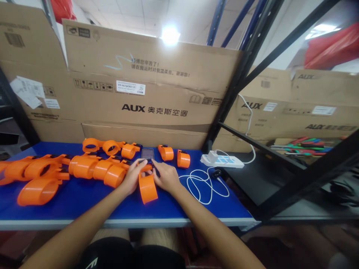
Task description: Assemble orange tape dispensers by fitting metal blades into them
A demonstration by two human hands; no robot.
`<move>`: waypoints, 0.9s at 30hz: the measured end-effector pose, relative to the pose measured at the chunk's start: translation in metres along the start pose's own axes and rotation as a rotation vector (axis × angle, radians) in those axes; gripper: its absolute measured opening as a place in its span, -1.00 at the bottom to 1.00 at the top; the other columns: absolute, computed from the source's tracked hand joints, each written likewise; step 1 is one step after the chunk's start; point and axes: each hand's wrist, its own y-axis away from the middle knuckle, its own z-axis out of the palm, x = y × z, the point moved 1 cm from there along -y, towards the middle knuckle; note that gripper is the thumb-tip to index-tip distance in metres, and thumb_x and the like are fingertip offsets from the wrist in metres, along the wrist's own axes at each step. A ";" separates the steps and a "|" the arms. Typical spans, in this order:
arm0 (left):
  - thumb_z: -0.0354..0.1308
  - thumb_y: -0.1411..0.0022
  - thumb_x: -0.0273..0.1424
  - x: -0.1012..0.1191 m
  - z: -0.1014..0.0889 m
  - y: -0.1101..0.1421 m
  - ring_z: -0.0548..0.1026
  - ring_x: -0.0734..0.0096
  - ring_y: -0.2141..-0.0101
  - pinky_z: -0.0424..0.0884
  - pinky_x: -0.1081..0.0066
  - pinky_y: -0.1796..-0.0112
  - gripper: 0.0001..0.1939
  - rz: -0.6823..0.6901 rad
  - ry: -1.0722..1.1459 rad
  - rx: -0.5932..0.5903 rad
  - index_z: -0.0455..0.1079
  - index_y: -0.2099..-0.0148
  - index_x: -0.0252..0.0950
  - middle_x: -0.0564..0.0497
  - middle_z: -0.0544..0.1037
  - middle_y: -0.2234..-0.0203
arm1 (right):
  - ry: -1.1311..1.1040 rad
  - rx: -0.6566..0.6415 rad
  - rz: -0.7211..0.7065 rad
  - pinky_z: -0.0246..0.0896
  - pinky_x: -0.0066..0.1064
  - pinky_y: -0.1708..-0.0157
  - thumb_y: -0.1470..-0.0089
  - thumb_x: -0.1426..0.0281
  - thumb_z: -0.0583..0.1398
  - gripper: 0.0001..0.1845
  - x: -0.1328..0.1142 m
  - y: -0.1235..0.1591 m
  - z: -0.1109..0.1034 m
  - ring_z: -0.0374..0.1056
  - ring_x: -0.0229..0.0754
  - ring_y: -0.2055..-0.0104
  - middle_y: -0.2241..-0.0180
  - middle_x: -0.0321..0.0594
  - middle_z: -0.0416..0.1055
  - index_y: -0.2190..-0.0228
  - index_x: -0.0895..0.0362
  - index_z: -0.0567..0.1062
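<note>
My left hand (134, 176) is closed around the upper part of an orange plastic ring piece (148, 189), its thumb on a small dark part at the top. From the other side my right hand (166, 175) pinches the same piece near that dark part; its fingertips are partly hidden. The wide orange loop hangs below both hands, above the blue tabletop (95, 201). Just behind the hands lies a phone-like dark rectangular device (147, 153). Similar orange ring pieces (114, 175) with black parts stand close to my left hand, and another orange ring (183, 159) is beyond my right hand.
More orange rings (39, 190) crowd the table's left side. On the right are a white power strip (223, 160) and a coiled white cable (200, 183). Tall cardboard (157, 86) backs the table. A black metal shelf frame (238, 86) rises at right.
</note>
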 end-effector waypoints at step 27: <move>0.33 -0.16 -0.13 0.007 0.007 0.009 0.46 0.42 0.67 0.33 0.52 0.60 -0.67 -0.014 -0.049 -0.094 0.37 0.21 -0.23 0.09 0.51 0.64 | -0.095 -0.035 -0.012 0.49 -0.29 0.21 -0.15 0.48 0.15 -0.26 0.000 0.007 0.013 0.58 -0.03 0.25 0.15 0.03 0.64 -0.35 0.25 0.23</move>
